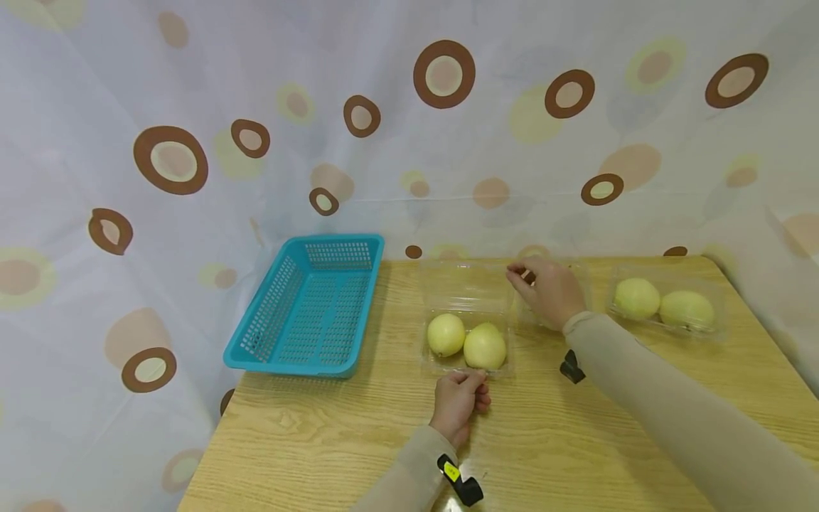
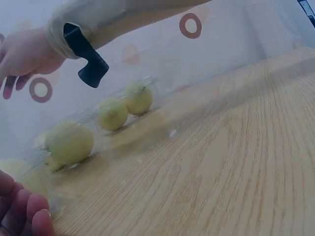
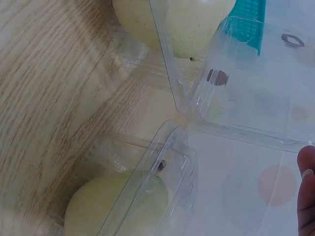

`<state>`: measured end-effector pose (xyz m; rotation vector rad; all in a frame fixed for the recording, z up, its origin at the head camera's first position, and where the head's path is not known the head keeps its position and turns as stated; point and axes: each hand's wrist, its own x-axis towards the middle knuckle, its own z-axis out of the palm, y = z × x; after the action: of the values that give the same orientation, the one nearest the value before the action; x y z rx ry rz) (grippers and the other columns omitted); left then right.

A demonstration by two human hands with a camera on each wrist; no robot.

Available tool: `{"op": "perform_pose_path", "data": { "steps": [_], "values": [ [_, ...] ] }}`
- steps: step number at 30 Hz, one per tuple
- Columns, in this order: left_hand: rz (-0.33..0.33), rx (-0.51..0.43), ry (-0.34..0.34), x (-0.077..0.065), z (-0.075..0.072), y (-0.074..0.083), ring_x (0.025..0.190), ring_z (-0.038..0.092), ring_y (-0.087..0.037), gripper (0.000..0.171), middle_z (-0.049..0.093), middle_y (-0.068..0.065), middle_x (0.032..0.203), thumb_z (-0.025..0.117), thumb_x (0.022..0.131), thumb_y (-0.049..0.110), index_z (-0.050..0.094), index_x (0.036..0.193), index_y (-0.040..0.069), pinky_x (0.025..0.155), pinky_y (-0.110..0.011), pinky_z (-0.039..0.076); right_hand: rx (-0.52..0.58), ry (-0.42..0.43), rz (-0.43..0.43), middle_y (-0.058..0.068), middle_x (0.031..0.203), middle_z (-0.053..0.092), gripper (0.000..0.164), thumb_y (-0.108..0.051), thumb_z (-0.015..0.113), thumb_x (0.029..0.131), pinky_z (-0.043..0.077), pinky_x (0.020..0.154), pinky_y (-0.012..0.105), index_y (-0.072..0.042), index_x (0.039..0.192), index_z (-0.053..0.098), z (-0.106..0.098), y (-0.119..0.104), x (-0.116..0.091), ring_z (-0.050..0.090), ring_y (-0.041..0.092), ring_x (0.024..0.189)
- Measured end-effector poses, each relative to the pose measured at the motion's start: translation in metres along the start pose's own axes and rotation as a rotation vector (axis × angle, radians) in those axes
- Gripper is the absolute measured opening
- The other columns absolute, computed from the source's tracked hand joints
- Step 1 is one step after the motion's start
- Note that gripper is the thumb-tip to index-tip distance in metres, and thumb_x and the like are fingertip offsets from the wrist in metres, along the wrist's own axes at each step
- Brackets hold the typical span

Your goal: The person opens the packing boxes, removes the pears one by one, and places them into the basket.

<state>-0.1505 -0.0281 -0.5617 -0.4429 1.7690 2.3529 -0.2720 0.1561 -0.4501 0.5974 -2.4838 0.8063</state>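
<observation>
A clear plastic clamshell box [image 1: 435, 364] stands with its lid [image 1: 463, 279] raised at the back. Two round pale yellow-green fruits [image 1: 446, 335] lie side by side in its base. My left hand [image 1: 457, 402] holds the box's front rim, fingers bent, as its fingers [image 2: 37, 209] also show in the left wrist view. At the lid's right edge, my right hand [image 1: 553, 291] pinches the plastic between thumb and fingertips. The right wrist view shows that lid [image 3: 246, 103] upright beside the fingertips [image 3: 307, 167]. Contact under the left fingertips is partly hidden.
A blue perforated basket [image 1: 367, 306] sits on the wooden table [image 1: 544, 441] to the left. Another clear box with fruit [image 3: 118, 201] stands behind my right hand, mostly covered. A further box with two fruits [image 1: 686, 311] is at the right. A patterned sheet [image 1: 384, 163] hangs behind.
</observation>
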Motion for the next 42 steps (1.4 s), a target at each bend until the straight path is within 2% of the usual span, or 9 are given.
{"op": "perform_pose_path", "data": {
  "steps": [12, 25, 33, 39, 42],
  "values": [
    [-0.010, 0.022, -0.001, -0.004, 0.001, 0.006, 0.055, 0.059, -0.011, 0.023, 0.061, -0.004, 0.068, 0.069, 0.088, 0.016, 0.069, 0.092, -0.007, 0.050, -0.023, 0.050, 0.004, -0.010, 0.096, 0.005, 0.094, 0.069, 0.016, -0.023, 0.067, 0.092, 0.053, 0.063, 0.039, -0.009, 0.099, 0.073, 0.007, 0.008, 0.017, 0.064, 0.020, 0.074],
    [0.000, 0.011, -0.011, -0.001, -0.001, 0.004, 0.054, 0.058, -0.010, 0.023, 0.060, -0.003, 0.066, 0.069, 0.087, 0.015, 0.069, 0.091, -0.008, 0.049, -0.022, 0.049, -0.054, -0.036, 0.175, 0.007, 0.090, 0.070, 0.024, -0.027, 0.062, 0.095, 0.051, 0.062, 0.040, -0.008, 0.107, 0.071, 0.014, 0.014, 0.033, 0.063, 0.022, 0.074],
    [0.001, 0.007, -0.021, -0.001, -0.002, 0.005, 0.053, 0.059, -0.010, 0.022, 0.060, -0.004, 0.065, 0.069, 0.087, 0.014, 0.069, 0.090, -0.008, 0.049, -0.022, 0.050, -0.021, -0.129, 0.287, 0.011, 0.101, 0.071, 0.033, -0.028, 0.053, 0.100, 0.052, 0.069, 0.044, -0.010, 0.125, 0.064, 0.022, 0.023, 0.041, 0.066, 0.025, 0.079],
    [0.002, 0.007, -0.026, -0.002, -0.002, 0.004, 0.053, 0.059, -0.011, 0.023, 0.060, -0.004, 0.065, 0.069, 0.087, 0.014, 0.069, 0.091, -0.008, 0.049, -0.023, 0.050, -0.005, -0.201, 0.308, 0.016, 0.106, 0.069, 0.036, -0.016, 0.051, 0.099, 0.051, 0.063, 0.041, -0.007, 0.133, 0.058, 0.020, 0.020, 0.043, 0.066, 0.026, 0.077],
    [-0.002, 0.006, -0.028, -0.002, -0.002, 0.004, 0.054, 0.059, -0.011, 0.023, 0.060, -0.004, 0.066, 0.069, 0.087, 0.015, 0.069, 0.092, -0.008, 0.050, -0.023, 0.050, 0.017, -0.242, 0.310, 0.017, 0.109, 0.068, 0.039, -0.012, 0.051, 0.098, 0.051, 0.069, 0.042, -0.004, 0.136, 0.055, 0.023, 0.024, 0.043, 0.065, 0.028, 0.084]
  ]
}}
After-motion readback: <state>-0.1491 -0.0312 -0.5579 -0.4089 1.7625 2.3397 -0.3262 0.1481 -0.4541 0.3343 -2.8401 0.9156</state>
